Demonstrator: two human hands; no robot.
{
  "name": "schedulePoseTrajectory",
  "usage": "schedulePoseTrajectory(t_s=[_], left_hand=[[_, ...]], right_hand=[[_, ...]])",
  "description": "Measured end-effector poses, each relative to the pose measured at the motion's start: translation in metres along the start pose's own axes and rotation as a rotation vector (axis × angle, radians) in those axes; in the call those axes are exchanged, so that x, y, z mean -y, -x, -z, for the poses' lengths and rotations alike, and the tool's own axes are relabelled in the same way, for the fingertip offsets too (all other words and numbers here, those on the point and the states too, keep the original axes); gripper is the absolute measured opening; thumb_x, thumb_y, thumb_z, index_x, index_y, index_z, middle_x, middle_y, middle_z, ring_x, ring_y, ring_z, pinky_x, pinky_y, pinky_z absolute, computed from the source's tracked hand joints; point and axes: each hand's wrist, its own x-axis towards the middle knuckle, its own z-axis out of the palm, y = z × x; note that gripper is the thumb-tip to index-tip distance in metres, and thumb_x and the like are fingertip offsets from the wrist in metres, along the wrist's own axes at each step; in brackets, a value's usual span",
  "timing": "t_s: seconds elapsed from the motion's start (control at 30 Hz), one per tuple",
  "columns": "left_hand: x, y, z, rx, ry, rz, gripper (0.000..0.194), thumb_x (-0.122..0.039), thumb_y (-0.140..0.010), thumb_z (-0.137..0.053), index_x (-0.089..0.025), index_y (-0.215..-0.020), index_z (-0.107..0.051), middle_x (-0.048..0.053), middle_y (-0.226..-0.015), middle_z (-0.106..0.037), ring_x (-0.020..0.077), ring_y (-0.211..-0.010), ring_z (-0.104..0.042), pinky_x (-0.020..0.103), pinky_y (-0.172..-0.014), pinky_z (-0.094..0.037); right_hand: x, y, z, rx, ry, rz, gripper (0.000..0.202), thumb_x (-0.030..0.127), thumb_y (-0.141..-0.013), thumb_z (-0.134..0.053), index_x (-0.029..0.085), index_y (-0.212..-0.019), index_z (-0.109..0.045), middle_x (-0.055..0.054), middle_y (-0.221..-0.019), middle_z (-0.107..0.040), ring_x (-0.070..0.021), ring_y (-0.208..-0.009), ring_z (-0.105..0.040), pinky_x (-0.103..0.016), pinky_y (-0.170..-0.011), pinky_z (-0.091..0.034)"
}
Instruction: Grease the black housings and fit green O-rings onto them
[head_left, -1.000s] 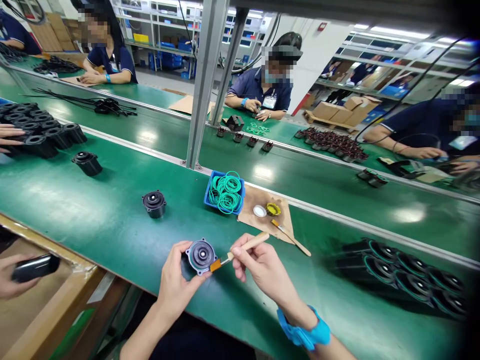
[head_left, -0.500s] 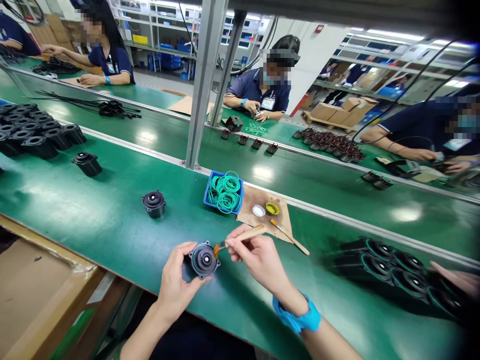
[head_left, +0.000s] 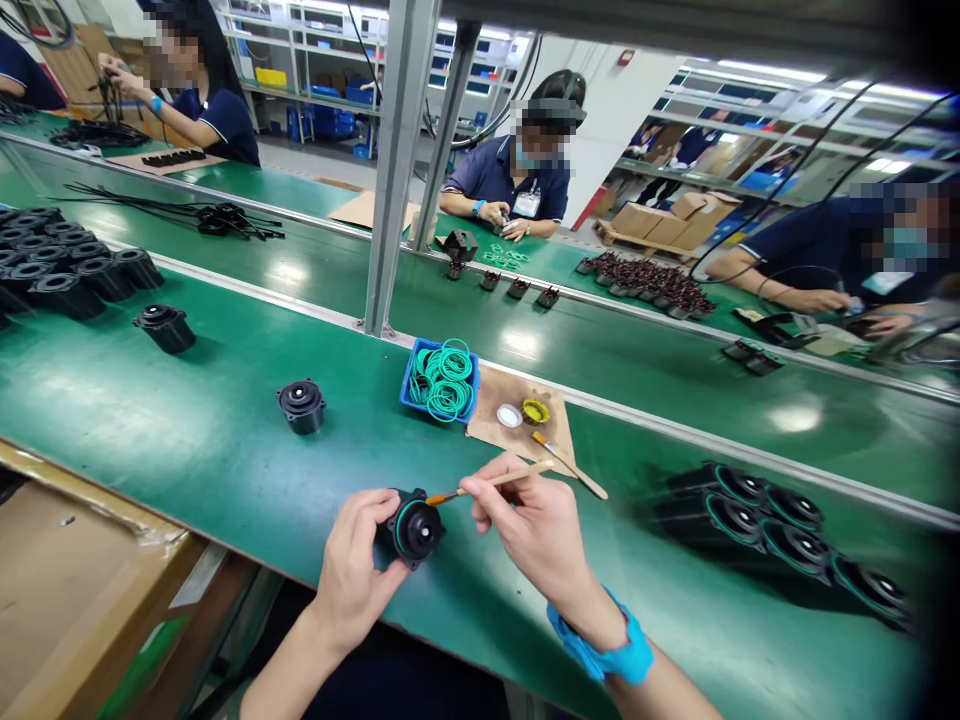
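Note:
My left hand (head_left: 356,560) grips a black round housing (head_left: 417,532) with small lugs on its rim and a green ring around its raised centre. The housing is tilted so its face points toward the right. Between the thumb and fingers of my right hand (head_left: 525,515) is a small flat paintbrush (head_left: 517,477) with a wooden handle. Its orange bristles (head_left: 435,499) meet the upper edge of the housing by the ring. A blue band (head_left: 604,635) is around my right wrist.
Ahead stand a blue bin (head_left: 439,412) of green rings and a cardboard sheet (head_left: 491,432) with a yellow pot (head_left: 535,410), a white cap (head_left: 509,415) and a second brush (head_left: 570,465). Housings (head_left: 301,405) stand leftward; ringed housings (head_left: 772,535) stand right. A metal post (head_left: 394,170) rises beyond. Co-workers sit opposite.
My left hand has tilted the housing toward the right. The brush has shifted along the ring to its upper edge, its handle now flatter. A hand at the far right has left view.

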Motion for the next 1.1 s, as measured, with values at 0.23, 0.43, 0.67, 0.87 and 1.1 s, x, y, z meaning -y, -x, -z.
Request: schedulePoseTrajectory(t_s=[0.23,0.43,0.67,0.87,1.1], left_hand=[[-0.006,-0.001,0.000,0.028,-0.036,-0.049,0.040,-0.008,-0.081,-0.060,-0.016,-0.119,-0.052,0.013,-0.110,-0.065,0.0261,-0.104,-0.064,0.040,-0.087,-0.057],[-0.009,-0.004,-0.001,0.049,-0.038,-0.030,0.042,-0.007,-0.078,-0.059,-0.016,-0.118,-0.052,0.013,-0.110,-0.065,0.0260,-0.103,-0.064,0.039,-0.085,-0.057],[-0.011,-0.007,-0.002,0.037,-0.055,-0.002,0.039,-0.011,-0.079,-0.062,-0.018,-0.116,-0.052,0.011,-0.107,-0.064,0.0264,-0.100,-0.064,0.041,-0.083,-0.057],[-0.009,-0.008,-0.006,0.065,-0.034,0.029,0.040,-0.016,-0.080,-0.069,-0.018,-0.116,-0.052,0.011,-0.109,-0.064,0.0256,-0.100,-0.063,0.040,-0.086,-0.055],[-0.004,-0.011,-0.006,0.045,0.000,0.115,0.043,-0.011,-0.073,-0.072,-0.019,-0.111,-0.053,0.010,-0.109,-0.064,0.0244,-0.102,-0.063,0.036,-0.086,-0.055]], right_hand=[[0.000,0.000,0.000,0.031,0.192,0.135,0.044,0.050,-0.097,-0.054,0.020,-0.065,-0.059,0.001,-0.054,-0.058,-0.0109,-0.040,-0.055,-0.023,-0.043,-0.044],[0.007,-0.001,-0.001,0.048,0.303,0.269,0.044,0.043,-0.101,-0.048,0.019,-0.066,-0.059,0.000,-0.058,-0.061,-0.0104,-0.044,-0.056,-0.022,-0.048,-0.044],[0.014,0.005,-0.004,0.162,0.287,0.381,0.032,0.028,-0.103,-0.046,0.018,-0.075,-0.059,-0.001,-0.067,-0.062,-0.0111,-0.054,-0.058,-0.022,-0.055,-0.045],[0.018,0.018,-0.005,0.252,0.238,0.426,0.016,0.021,-0.101,-0.047,0.018,-0.088,-0.056,-0.002,-0.073,-0.063,-0.0125,-0.058,-0.056,-0.023,-0.057,-0.043],[0.016,0.028,-0.003,0.355,0.357,0.600,0.025,0.015,-0.101,-0.038,0.018,-0.081,-0.054,-0.003,-0.065,-0.058,-0.0154,-0.057,-0.048,-0.027,-0.055,-0.040]])
